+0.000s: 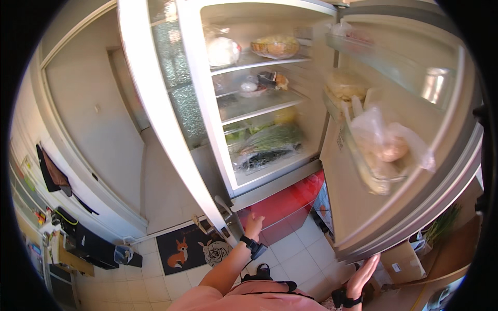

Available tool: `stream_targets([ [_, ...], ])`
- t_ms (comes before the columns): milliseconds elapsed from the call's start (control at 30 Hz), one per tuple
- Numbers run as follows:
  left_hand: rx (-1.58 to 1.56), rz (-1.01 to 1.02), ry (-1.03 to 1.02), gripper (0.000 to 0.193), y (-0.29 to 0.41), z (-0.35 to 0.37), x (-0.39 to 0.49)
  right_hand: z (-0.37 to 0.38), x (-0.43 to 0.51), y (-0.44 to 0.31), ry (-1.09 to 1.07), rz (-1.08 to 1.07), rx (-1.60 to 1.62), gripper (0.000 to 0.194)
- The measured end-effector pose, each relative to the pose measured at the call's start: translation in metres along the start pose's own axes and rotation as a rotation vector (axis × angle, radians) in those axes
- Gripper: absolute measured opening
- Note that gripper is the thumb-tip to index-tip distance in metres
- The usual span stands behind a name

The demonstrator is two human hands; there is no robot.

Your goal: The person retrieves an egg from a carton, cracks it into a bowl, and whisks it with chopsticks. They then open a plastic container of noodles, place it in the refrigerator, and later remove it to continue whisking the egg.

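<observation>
A refrigerator stands before me, its upper door (330, 202) swung out to the right. My right hand (363, 272) lies flat with straight fingers against the bottom edge of that door. In front of the red lower front (280, 206) hangs my left hand (255, 226), holding nothing, fingers loosely apart. Inside, the top shelf bears a white plastic bag (223, 51) and a wire basket (275, 47) of food. An egg-like white item (249, 86) is on the middle shelf. Bagged green vegetables (268, 142) fill the bottom. A tied plastic bag (389, 144) sits in the lower door bin.
To the left are an open white door (167, 116) and a dark mat (179, 248) with a fox picture. A waste bin (130, 256) stands by the left wall. Below the refrigerator door, a cardboard box (404, 262) and green-leafed stalks (443, 221) are at the right.
</observation>
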State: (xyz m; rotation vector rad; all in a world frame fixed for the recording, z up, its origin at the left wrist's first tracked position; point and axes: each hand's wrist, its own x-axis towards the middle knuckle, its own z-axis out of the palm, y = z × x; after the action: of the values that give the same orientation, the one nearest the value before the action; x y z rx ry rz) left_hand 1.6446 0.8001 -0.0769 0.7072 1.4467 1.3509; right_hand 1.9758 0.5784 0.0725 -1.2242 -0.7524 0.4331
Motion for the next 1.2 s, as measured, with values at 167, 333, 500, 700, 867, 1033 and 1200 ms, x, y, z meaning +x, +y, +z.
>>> stream_targets([
  [167,-0.068,-0.261,0.102,0.037,-0.047,0.007,0.072,-0.043,0.075,0.025,0.237,-0.078,-0.105,0.061],
  [333,-0.045,-0.28,0.011,0.02,-0.04,0.007,0.056,-0.066,0.145,0.05,0.337,-0.07,-0.039,0.065],
  [500,0.068,-0.172,-0.294,0.021,0.039,0.031,0.029,-0.071,0.199,0.074,0.637,0.036,-0.003,0.061],
  [700,0.043,0.349,-0.622,0.031,0.223,0.109,0.005,-0.083,0.247,0.102,0.774,0.065,0.177,0.06],
  [867,-0.028,0.729,-0.399,0.039,0.359,0.152,0.043,-0.1,0.273,0.12,0.762,0.099,-0.014,0.058],
  [1033,-0.018,0.319,-0.372,0.041,0.435,0.179,0.136,-0.119,0.305,0.139,0.63,0.083,0.125,0.06],
  [1200,-0.284,0.149,-0.117,0.06,0.443,0.216,0.212,-0.12,0.333,0.142,0.543,0.074,0.09,0.061],
])
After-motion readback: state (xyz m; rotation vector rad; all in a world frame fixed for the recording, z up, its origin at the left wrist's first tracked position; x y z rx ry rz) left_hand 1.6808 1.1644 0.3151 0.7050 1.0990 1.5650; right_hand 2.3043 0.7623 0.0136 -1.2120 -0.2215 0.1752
